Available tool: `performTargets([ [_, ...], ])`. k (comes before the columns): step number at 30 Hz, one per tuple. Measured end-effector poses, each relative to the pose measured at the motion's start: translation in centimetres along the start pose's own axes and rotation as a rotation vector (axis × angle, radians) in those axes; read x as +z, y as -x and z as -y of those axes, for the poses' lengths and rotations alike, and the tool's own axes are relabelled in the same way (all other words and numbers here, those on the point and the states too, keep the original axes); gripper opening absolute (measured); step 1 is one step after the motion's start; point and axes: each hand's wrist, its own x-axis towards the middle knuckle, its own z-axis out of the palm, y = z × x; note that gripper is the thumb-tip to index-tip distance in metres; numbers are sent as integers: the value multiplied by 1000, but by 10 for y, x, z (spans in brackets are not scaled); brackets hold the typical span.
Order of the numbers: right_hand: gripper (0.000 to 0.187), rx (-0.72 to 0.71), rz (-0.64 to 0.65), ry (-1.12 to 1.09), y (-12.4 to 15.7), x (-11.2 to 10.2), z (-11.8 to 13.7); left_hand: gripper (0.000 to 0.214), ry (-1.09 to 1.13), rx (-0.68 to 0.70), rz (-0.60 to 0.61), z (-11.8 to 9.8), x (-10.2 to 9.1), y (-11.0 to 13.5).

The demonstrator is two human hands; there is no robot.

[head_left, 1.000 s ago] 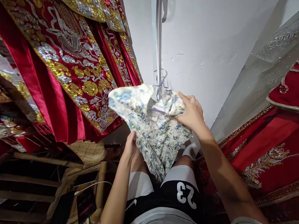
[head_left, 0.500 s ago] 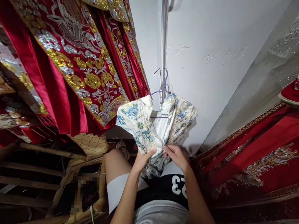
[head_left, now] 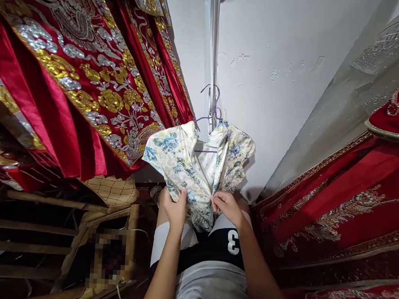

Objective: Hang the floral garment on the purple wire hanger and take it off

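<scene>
A cream garment (head_left: 177, 159) with blue and yellow flowers hangs on a purple wire hanger (head_left: 216, 106) in front of me. Its two front edges meet in a V low on the front. My left hand (head_left: 176, 207) grips the cloth on the left side, thumb on top and the other fingers hidden behind it. At the point of the V, my right hand (head_left: 225, 206) pinches the front edge between thumb and fingers. Whether a zip pull or a button is under those fingertips, I cannot tell. The lower part of the garment bunches above my lap.
Red embroidered costumes with gold and silver work (head_left: 115, 97) hang at the left. More red beaded cloth (head_left: 331, 211) stands at the right, beside a white wall (head_left: 266, 45). A bamboo chair (head_left: 25, 242) is at the lower left, with a quilted yellow pad (head_left: 112, 190) near it.
My left hand has moved left and away from the right one, spreading the garment's left side wider. The right hand stays at the front edge. The view has shifted slightly.
</scene>
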Motion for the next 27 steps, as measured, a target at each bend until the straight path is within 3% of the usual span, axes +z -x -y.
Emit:
performTargets([
  [2, 27, 49, 34, -21, 1, 1, 3, 58, -64, 214, -198, 4, -2, 1],
  [3, 27, 61, 41, -25, 1, 1, 5, 56, -79, 293, -207, 6, -1, 4],
  [5, 27, 62, 48, -26, 1, 3, 7, 38, -84, 354, -3, 9, 3, 16],
  [8, 30, 55, 70, -34, 3, 7, 8, 16, -59, 276, 409, 12, 16, 41],
  [10, 33, 77, 122, -34, 6, 9, 10, 13, -41, 209, 479, 13, 25, 54],
  [12, 37, 90, 147, -14, 10, 10, 15, 11, -37, 202, 452, 12, 29, 58],
  [14, 35, 69, 98, 18, 10, 7, 25, 17, -55, 243, 455, 11, 29, 56],
  [17, 29, -7, -35, -8, -3, -6, 53, 21, -81, 284, 503, 11, 26, 51],
  [23, 32, -184, -231, -256, -64, -40, 136, 20, -133, 318, 668, 27, 19, 55],
  [27, 25, -272, -181, -243, -72, -32, 168, 21, -214, 350, 776, 24, 13, 35],
])
